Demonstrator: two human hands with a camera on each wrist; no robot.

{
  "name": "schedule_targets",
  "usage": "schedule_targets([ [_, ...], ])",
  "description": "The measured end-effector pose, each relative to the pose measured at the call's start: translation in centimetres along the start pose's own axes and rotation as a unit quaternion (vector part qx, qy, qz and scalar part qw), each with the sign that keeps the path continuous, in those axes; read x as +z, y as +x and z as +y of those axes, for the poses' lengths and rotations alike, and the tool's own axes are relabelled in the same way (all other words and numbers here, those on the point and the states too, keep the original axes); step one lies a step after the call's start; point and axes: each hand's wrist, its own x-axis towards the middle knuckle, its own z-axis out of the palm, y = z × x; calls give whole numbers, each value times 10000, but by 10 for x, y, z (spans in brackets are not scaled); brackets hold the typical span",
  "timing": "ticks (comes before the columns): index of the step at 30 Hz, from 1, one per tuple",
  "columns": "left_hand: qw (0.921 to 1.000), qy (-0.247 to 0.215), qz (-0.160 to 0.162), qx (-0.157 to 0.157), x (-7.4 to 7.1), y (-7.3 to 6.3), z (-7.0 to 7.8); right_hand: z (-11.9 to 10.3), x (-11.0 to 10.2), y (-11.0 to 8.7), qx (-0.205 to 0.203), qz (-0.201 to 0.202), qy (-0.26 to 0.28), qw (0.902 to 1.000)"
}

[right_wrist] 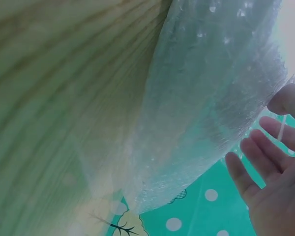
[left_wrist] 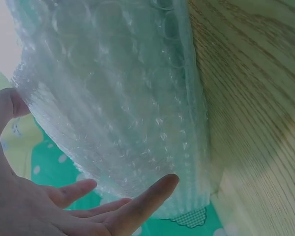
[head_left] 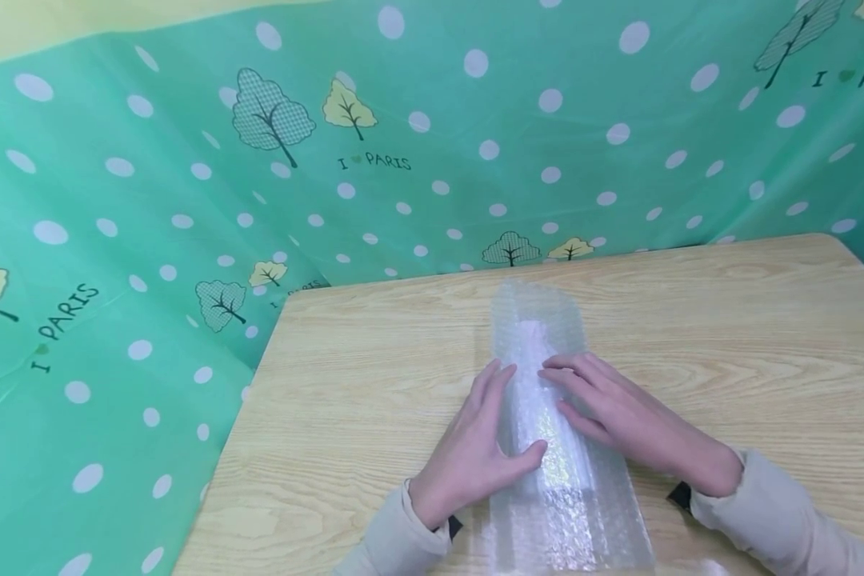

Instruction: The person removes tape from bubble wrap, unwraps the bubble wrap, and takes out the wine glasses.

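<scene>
- A long bundle of clear bubble wrap [head_left: 565, 488] lies on the wood-grained counter [head_left: 353, 384], stretching from near the far edge down to the bottom of the head view.
- Through the wrap's layers shows a long, narrow whitish shape [head_left: 529, 344]; it runs lengthwise along the middle of the bundle, and the layers blur it too much to tell what it is.
- The far end of the wrap reaches past the whitish shape and looks flatter and more see-through; whether the wrap is a pouch or a folded sheet I cannot tell.
- In both wrist views the wrap bulges up from the counter, with rows of bubbles along its sides.
- The left hand [head_left: 471, 460] is spread at the wrap's left side, fingers pointing toward the far end and thumb reaching out over the top.
- The right hand [head_left: 615, 408] is at the right side, fingers apart and slightly bent over the wrap, pinching nothing.
- Pale sleeves [head_left: 770, 500] cover both forearms.
- Behind the counter hangs a green cloth [head_left: 446, 80] with white dots, printed trees and "PARIS" lettering.
</scene>
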Motion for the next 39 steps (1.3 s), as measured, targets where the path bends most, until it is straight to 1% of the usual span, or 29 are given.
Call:
schedule_targets([
  [5, 9999, -52, -40, -122, -1, 0, 0, -1, -2, -1, 151, -248, 62, 9996],
  [15, 9999, -135, 8, -64, -1, 2, -3, 4, -3, -3, 44, -270, 63, 9996],
  [17, 9999, -130, 1, -80, -2, 3, -4, 4, -3, -4, 98, -291, 46, 9995],
  [23, 9998, -125, -34, -119, -3, 3, -6, 3, -4, -4, 427, -451, -72, 9980],
  [31, 9998, -147, -10, -106, -3, 4, -8, 5, -3, -5, 377, -438, -111, 9983],
  [39, 9998, -190, -2, -110, -5, 3, -11, 6, -3, -7, 446, -479, -51, 9978],
])
